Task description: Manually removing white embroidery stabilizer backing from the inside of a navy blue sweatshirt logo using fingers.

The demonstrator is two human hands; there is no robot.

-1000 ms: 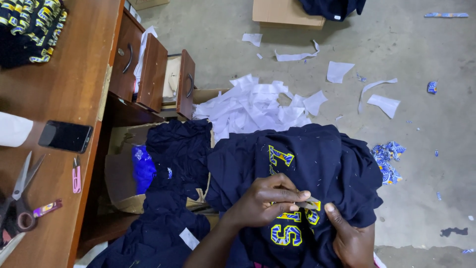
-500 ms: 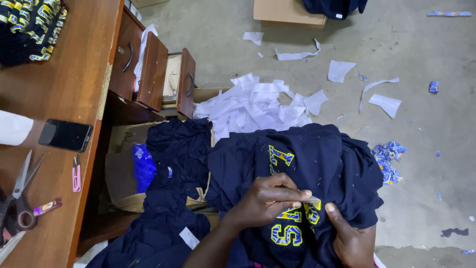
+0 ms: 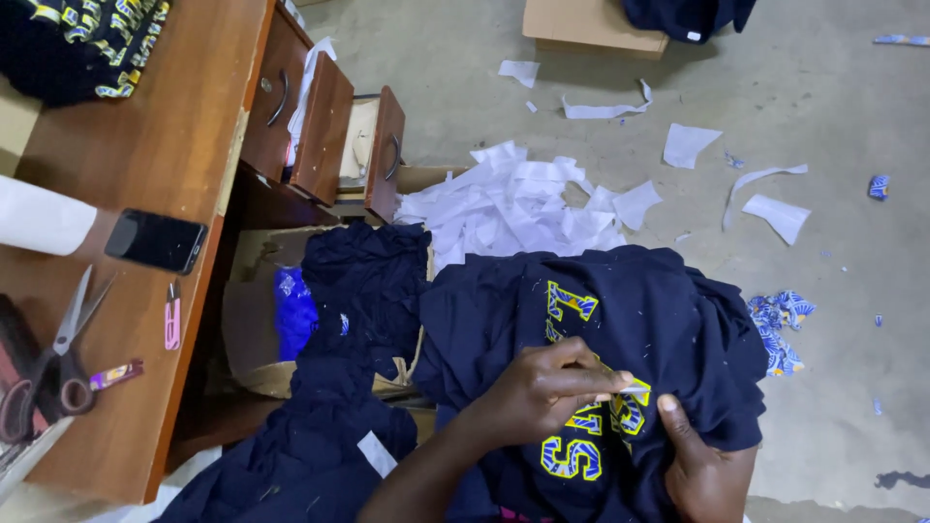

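Looking down from the head view, much is cut off: both forearms leave the bottom edge, and the right hand (image 3: 702, 463) is partly out of frame, its palm buried in cloth. What the left hand (image 3: 538, 392) pinches is hard to make out; only a thin pale sliver (image 3: 628, 387) shows past the fingertips, and its kind cannot be told. The lower letters of the yellow-and-blue appliqué (image 3: 581, 426) are partly covered by that hand.

The navy garment (image 3: 630, 320) lies bunched over the person's lap, between the wooden surface (image 3: 155, 145) and the concrete floor (image 3: 823, 107). The left hand sits on top of it, fingers curled shut with thumb and forefinger pressed together on the sliver, right at the lettering. The right hand is closed on a fold of the garment just beside the letters, thumb up and pressing the cloth flat.

A second heap of navy cloth (image 3: 339, 387) spills to the left, over a cardboard box (image 3: 247, 329). White paper scraps (image 3: 523, 199) lie on the floor just beyond the garment. On the surface rest scissors (image 3: 48, 358), a black phone (image 3: 155, 240) and a small pink tool (image 3: 172, 318), all well apart from the hands. Two drawers (image 3: 325, 126) stand open.
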